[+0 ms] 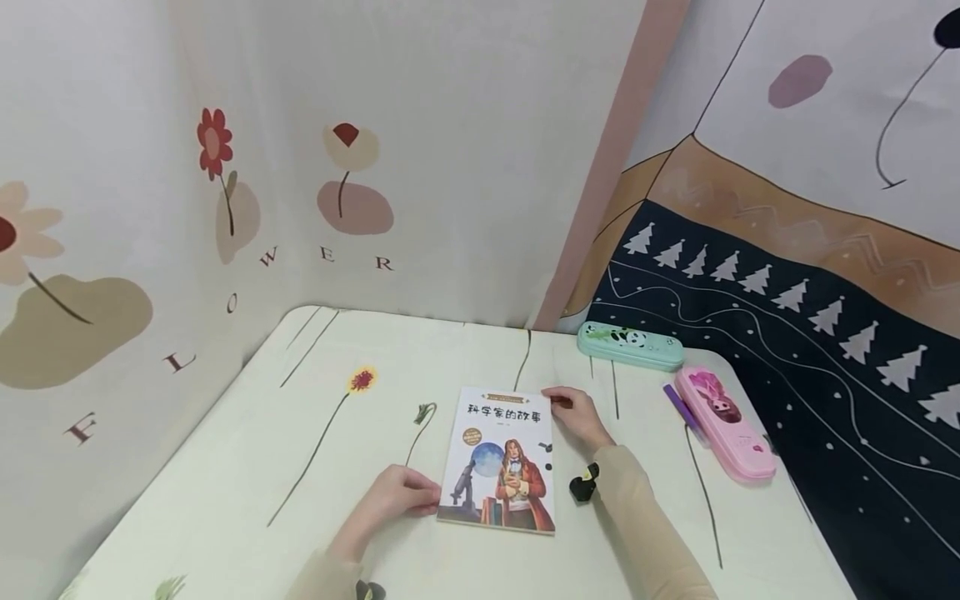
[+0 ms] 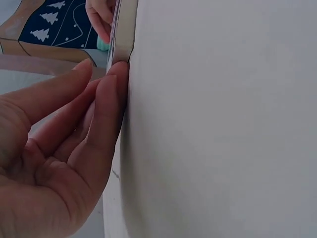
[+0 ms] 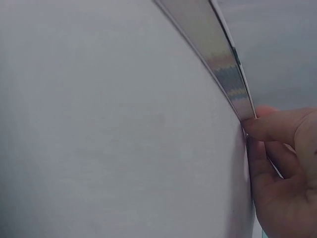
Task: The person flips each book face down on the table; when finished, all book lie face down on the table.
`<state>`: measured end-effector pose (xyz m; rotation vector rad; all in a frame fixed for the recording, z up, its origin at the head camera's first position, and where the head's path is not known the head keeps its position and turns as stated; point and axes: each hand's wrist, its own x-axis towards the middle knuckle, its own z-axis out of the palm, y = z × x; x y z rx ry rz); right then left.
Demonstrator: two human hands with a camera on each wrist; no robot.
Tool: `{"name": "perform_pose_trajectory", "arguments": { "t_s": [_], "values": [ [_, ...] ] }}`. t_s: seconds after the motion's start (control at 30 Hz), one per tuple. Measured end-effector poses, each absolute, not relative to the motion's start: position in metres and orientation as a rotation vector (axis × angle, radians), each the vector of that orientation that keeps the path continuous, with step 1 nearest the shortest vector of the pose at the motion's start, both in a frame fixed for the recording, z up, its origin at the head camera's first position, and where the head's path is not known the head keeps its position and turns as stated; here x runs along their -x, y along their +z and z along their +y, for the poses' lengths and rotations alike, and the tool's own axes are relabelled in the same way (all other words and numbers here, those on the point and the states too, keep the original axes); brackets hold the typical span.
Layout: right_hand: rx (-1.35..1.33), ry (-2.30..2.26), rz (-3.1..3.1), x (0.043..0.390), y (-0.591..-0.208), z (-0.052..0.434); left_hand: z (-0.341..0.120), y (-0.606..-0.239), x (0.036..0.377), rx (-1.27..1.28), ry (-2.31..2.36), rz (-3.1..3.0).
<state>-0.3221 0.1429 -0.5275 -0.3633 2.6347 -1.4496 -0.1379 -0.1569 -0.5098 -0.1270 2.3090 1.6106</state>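
The book (image 1: 491,417) lies flat between both hands' fingers. The left hand (image 1: 401,492) touches its near left corner with fingertips together, thumb held apart. The right hand (image 1: 576,414) pinches its far right corner between thumb and forefinger. Beyond those fingers lies the green case (image 1: 648,353); rightward, the pen (image 1: 683,409) beside the pink case (image 1: 741,457).

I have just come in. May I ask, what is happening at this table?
A person is handling a book, which lies closed and face up on the table. The left grip touches it by its lower left corner, and the right grip is at its upper right corner. Over to the right lie a green case, a pink case and a purple pen, all untouched at this moment.
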Motion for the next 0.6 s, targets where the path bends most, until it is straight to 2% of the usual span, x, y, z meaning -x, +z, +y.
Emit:
{"name": "perform_pose_trajectory", "arguments": {
  "t_s": [0.27, 0.6],
  "values": [
    [0.371, -1.401, 2.653, 0.322, -0.523, 0.141, -0.15, -0.509, 0.12, 0.062, 1.463, 2.519],
    [0.396, -1.408, 2.672, 0.322, -0.527, 0.141, -0.128, -0.502, 0.116, -0.043, 1.127, 2.797]
  ]
}}
